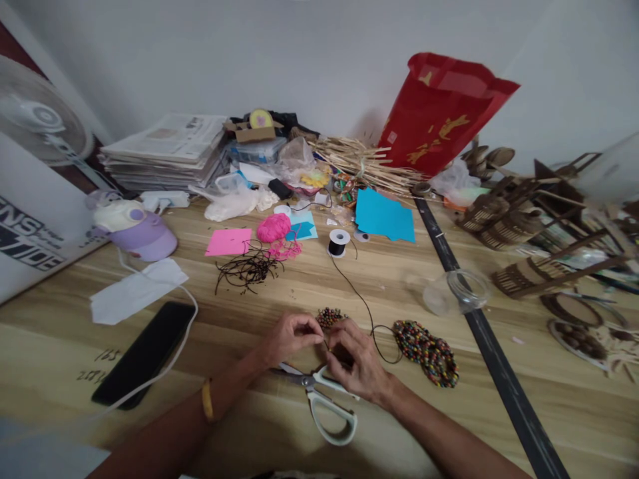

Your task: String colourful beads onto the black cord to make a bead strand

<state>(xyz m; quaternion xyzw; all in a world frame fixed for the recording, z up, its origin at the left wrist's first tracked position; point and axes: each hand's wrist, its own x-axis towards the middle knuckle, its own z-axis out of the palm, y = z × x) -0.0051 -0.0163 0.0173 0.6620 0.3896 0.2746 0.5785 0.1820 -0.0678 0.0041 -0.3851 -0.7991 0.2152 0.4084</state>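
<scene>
My left hand [294,334] pinches thumb and forefinger together on the thin black cord, close to my right fingertips. My right hand [360,364] is closed too, its fingers curled around the cord; whether a bead is between the fingers I cannot tell. From the white spool [338,243], the black cord [360,297] runs down and loops beside my right hand. Loose small multicoloured beads [330,317] lie just beyond my fingertips. Scissors with pale handles [333,418] rest open under my hands. To the right lies a coil of strung beads [426,352].
A heap of short dark cord pieces [248,268], pink yarn [273,227] and blue paper [384,214] lie further back. A phone [144,354] and white cable sit left. A clear round container [456,293] stands right, near woven baskets [529,269]. A red bag [444,110] leans behind.
</scene>
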